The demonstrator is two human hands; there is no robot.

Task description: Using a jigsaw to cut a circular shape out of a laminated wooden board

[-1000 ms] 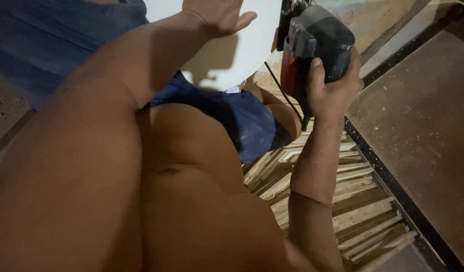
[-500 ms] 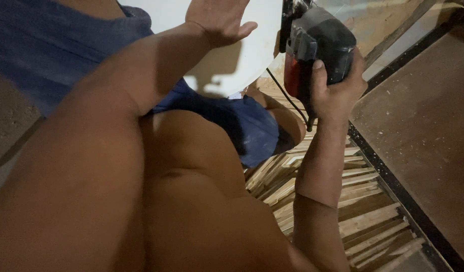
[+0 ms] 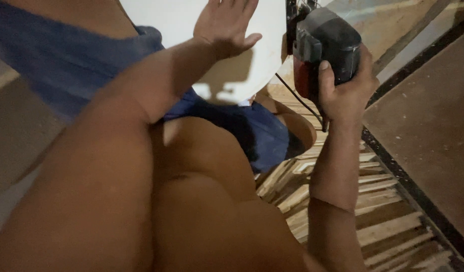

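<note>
Your right hand is wrapped around the body of a dark grey and red power tool, thumb up along its left face, fingers closed behind it, in the upper right of the frame. The tool sits above and slightly left of that fist, and its nose meets the right edge of the white panel. A thin black cord drops from the tool toward the lower right.

Your left hand lies flat and spread on the white panel at the upper centre, palm down, gripping nothing.

The top of the tool and your left fingertips are cut off by the upper frame edge, so the working end is not visible. Your bare left arm and torso fill the lower left and hide most of what is below the panel. Blue shorts cross the upper left.

At the lower right lie stacked wooden slats, beside a brown board.

Compared with 0.5 seconds ago, both hands sit slightly higher in the frame, the grip unchanged.
</note>
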